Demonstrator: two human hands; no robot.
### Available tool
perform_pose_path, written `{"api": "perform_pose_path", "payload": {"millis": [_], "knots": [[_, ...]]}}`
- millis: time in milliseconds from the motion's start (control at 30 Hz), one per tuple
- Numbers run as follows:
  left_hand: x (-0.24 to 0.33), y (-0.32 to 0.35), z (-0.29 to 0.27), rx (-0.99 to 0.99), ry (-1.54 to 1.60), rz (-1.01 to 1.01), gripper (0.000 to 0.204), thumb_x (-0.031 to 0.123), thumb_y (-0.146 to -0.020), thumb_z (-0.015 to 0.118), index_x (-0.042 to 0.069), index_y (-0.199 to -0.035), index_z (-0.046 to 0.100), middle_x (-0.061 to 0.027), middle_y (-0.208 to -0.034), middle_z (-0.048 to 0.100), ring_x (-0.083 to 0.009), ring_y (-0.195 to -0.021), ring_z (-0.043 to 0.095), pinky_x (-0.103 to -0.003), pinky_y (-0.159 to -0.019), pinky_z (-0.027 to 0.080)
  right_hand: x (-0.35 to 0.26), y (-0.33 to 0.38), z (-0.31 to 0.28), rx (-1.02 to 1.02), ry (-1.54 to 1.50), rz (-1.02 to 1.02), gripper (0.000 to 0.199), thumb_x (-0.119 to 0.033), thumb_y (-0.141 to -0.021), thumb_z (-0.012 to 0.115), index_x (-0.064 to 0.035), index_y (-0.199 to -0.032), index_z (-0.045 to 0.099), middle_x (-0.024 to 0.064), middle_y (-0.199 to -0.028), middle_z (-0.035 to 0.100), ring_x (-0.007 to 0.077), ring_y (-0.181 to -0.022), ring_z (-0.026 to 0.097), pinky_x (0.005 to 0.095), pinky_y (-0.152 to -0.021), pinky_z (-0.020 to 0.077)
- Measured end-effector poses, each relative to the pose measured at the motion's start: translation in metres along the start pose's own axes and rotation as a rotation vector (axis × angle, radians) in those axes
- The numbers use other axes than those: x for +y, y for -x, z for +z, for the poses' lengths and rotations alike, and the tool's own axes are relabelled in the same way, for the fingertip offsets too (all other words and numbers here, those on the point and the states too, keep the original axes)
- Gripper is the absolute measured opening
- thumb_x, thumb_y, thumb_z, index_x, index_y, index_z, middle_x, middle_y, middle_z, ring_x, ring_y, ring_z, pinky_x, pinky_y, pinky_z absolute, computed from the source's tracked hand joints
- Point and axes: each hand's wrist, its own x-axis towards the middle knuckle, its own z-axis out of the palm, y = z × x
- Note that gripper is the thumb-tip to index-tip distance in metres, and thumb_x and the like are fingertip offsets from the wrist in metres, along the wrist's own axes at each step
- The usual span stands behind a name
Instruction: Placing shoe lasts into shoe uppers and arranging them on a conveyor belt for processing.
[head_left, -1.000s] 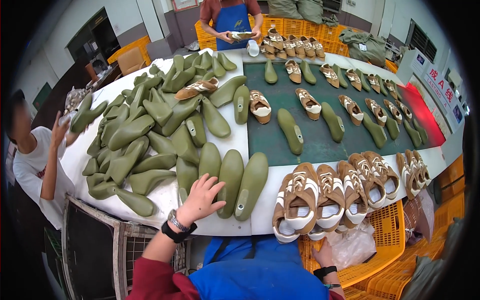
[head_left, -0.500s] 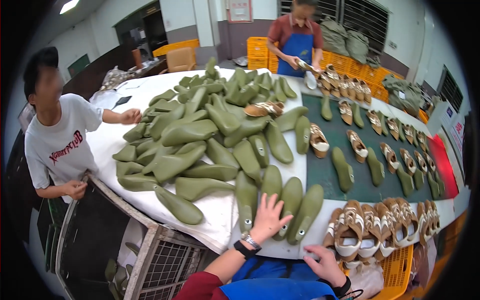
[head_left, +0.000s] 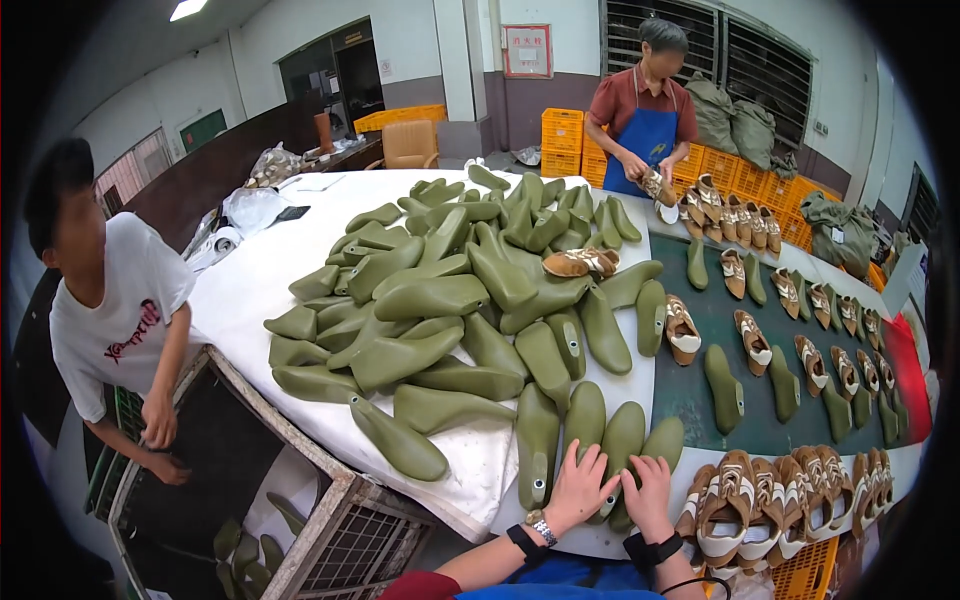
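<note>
Left hand: my left hand [head_left: 578,487] lies spread, fingers fanned — flat on a green shoe last [head_left: 622,452]
Right hand: my right hand [head_left: 648,495] lies open beside it
Lasts: at the tabletop's [head_left: 250,290] near edge

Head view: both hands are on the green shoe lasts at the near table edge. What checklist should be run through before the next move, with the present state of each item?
1. Left hand rests flat on a green last in the near row: ok.
2. Right hand rests on the neighbouring last: ok.
3. Either hand closed round a last: not ok, fingers lie spread on top.
4. Near-row lasts fully on the white table: cannot tell, the hands hide their near ends.
5. Row of finished shoes clear of the right hand: ok, a small gap shows.
6. Co-workers' hands away from this row: ok.
</note>
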Motion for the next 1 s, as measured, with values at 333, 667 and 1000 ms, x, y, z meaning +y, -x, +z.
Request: {"api": "perform_pose_path", "payload": {"millis": [333, 667, 1000], "knots": [[0.014, 0.017, -0.008, -0.077, -0.019, 0.057, 0.037, 0.022, -0.078, 0.061, -0.005, -0.102, 0.056, -0.0148, -0.103, 0.057, -0.0288, -0.106, 0.049, -0.055, -0.099, 0.031, -0.006, 0.008, 0.005, 0.087, 0.055, -0.114, 0.028, -0.023, -0.080, 0.062, -0.0063, -0.103, 0.064, 0.0087, -0.098, 0.063, 0.0285, -0.099, 0.051, 0.0433, -0.092, 0.0353], [-0.032, 0.007, -0.056, -0.059, -0.072, -0.123, 0.056, 0.019, -0.073, 0.069, 0.001, -0.122, 0.046, -0.0233, -0.129, 0.039, -0.0394, -0.123, 0.036, -0.045, -0.105, 0.028, -0.003, 0.011, -0.002, 0.095, 0.073, -0.051, 0.030, -0.025, -0.078, 0.066, -0.0072, -0.102, 0.065, 0.0069, -0.095, 0.063, 0.0283, -0.100, 0.051, 0.0467, -0.095, 0.0332], [-0.046, 0.037, -0.034, -0.103, 0.420, -0.526, 0.061, 0.006, -0.072, 0.058, 0.004, -0.129, 0.038, -0.0277, -0.144, 0.018, -0.0391, -0.133, 0.023, -0.039, -0.107, 0.027, -0.001, 0.020, -0.006, 0.086, 0.031, -0.092, 0.029, -0.020, -0.078, 0.064, -0.0029, -0.101, 0.064, 0.0103, -0.097, 0.062, 0.0286, -0.098, 0.050, 0.0422, -0.091, 0.0351]]}}
